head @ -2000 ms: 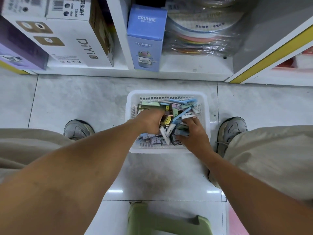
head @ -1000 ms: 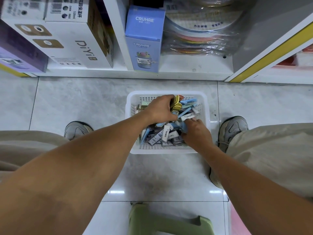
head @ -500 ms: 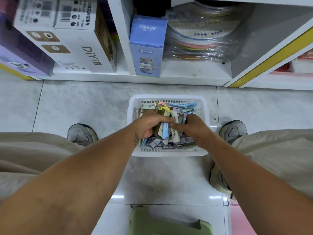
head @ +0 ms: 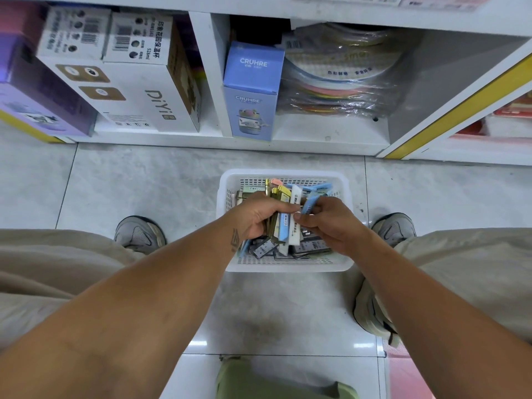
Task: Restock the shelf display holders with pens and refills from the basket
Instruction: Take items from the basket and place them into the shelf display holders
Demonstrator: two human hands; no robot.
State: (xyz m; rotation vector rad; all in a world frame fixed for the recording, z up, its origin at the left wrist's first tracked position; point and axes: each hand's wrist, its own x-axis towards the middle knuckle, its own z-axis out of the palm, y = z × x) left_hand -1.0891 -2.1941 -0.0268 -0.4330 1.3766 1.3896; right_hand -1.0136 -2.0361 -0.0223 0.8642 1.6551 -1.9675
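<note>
Both hands gather flat, carded pen-and-refill packets above the white perforated plastic basket on the tiled floor.
Left hand fingers curl round the bundle; right hand pinches one blue packet. The packets are probably light, slick and bendable, best gripped mid-length.

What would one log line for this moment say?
left hand: grips bundle of packs | right hand: pinches same bundle | basket: on floor, more packs inside | shelving: not begun

Beige trousers, grey trainers — bare forearms.
</note>
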